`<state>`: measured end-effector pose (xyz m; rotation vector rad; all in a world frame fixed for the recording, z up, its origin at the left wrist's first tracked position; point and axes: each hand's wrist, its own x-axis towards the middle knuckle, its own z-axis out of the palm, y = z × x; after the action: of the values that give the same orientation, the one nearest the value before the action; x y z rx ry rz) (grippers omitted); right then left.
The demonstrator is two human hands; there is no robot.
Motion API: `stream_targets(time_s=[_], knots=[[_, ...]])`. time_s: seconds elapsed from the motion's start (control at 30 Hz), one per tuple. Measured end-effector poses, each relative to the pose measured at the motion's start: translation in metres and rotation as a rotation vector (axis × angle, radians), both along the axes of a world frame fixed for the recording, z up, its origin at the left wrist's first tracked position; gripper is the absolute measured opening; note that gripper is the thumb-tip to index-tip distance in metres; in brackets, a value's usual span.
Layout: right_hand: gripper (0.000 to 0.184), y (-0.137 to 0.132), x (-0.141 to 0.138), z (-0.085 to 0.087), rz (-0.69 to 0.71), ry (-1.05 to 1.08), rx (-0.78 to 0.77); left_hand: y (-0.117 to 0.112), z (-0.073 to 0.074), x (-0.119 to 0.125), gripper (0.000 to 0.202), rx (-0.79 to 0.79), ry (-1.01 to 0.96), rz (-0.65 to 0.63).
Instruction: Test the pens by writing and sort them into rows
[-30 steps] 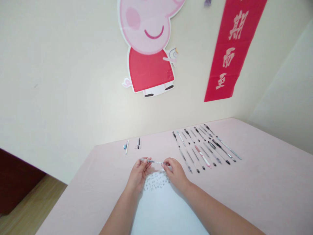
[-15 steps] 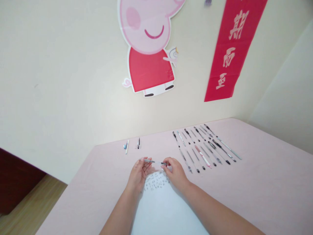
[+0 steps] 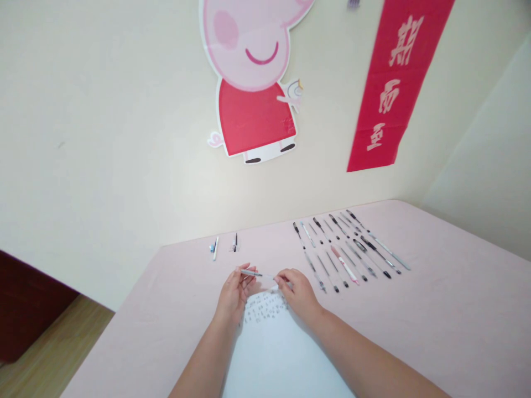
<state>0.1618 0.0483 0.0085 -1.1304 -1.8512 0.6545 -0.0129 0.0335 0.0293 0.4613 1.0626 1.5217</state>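
Above the top of the paper, a slim pen [image 3: 251, 272] spans the gap between my hands, lying nearly level. My left hand [image 3: 233, 294] pinches its grey left part, thumb and forefinger closed and the other fingers loosely curled. The right part looks pale and see-through, and my right hand [image 3: 296, 290] has its fingertips closed on that end. Whether the pen is in one piece or drawn apart, I cannot tell. Under my wrists lies a white sheet of paper [image 3: 282, 359] with rows of dark handwritten characters near its top.
Right of my hands, several pens lie in two slanted rows, among them a pink and white pen [image 3: 345, 265]. Toward the wall are a white pen with a blue piece [image 3: 215, 249] and a dark pen part [image 3: 235, 243]. The pink tabletop [image 3: 448, 309] meets the wall behind.
The dark section near my right fingers no longer shows; a pale, clear stretch is there now. The grey part ends closer to my left hand. Both hands have barely moved.
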Motion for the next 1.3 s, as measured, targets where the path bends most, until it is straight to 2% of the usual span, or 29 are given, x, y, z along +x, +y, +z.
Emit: stream_targets(time_s=[0.07,0.2,0.5,0.67,0.77,0.83,0.97,1.13,1.23,1.3], knots=[[0.012,0.0003,-0.0006,-0.0014,-0.009,0.03,-0.002,-0.0006,0.0008,0.0003,0.023,0.002,0.0,0.014],[0.025,0.0006,-0.0018,-0.0031,-0.028,0.045,0.005,-0.0014,0.0024,0.0009,0.024,-0.008,-0.013,0.02],[0.006,0.0015,0.0001,-0.0036,-0.011,0.018,0.017,0.0002,0.0023,-0.0006,0.024,-0.005,0.006,0.025],[0.022,-0.0002,0.0007,0.0003,0.006,-0.03,0.018,0.0004,0.0004,-0.0014,0.023,0.006,0.008,0.013],[0.011,-0.0002,-0.0001,0.0006,0.0,0.03,0.011,0.0005,0.0004,-0.0013,0.022,-0.002,0.005,0.024],[0.015,0.0002,-0.0006,-0.0006,0.0,0.054,0.01,0.0005,0.0005,-0.0011,0.022,-0.002,0.0,0.031],[0.006,0.0005,-0.0006,-0.0023,0.009,0.035,-0.006,0.0008,-0.0004,-0.0013,0.022,0.006,-0.007,0.019],[0.01,0.0002,-0.0003,-0.0013,0.016,0.011,-0.007,0.0006,-0.0009,-0.002,0.022,0.008,-0.01,0.005],[0.005,0.0,-0.0008,-0.001,0.014,0.032,-0.001,0.0003,0.0004,-0.0015,0.022,0.004,-0.008,0.014],[0.012,0.0001,-0.0012,-0.001,0.006,0.043,0.005,0.0003,0.001,-0.0011,0.021,0.002,-0.005,0.022]])
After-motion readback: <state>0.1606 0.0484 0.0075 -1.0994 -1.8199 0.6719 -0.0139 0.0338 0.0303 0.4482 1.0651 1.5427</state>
